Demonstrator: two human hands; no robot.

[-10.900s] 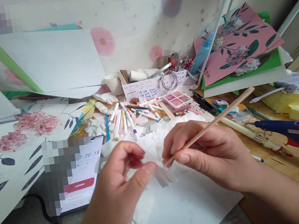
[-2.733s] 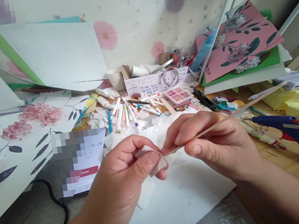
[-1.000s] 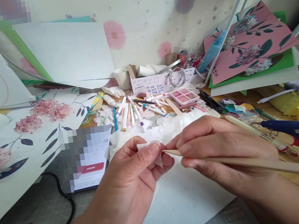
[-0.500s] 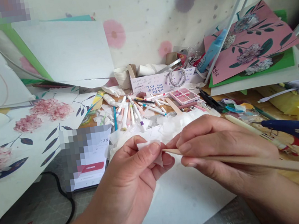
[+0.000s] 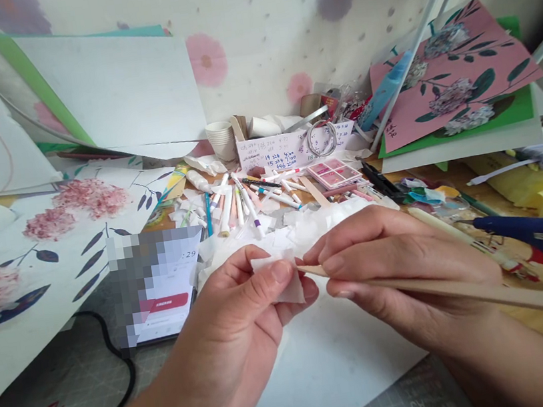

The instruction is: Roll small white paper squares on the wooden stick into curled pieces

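A small piece of thin white paper is pinched between the thumb and fingers of my left hand. My right hand grips a long, flat wooden stick whose narrow tip points left and meets the edge of the paper. The stick's other end runs out of view at the right. Below both hands lies a large white sheet on a grey cutting mat. White paper scraps are heaped just beyond my fingers.
A phone and black cable lie left, beside a flower picture. Markers, a pink palette and paper cups stand behind. At right are a blue glue gun and pink artwork.
The white paper in my left hand now lies flatter and shows more of its surface. My right hand and the stick have shifted very slightly. The phone's clock digits changed.
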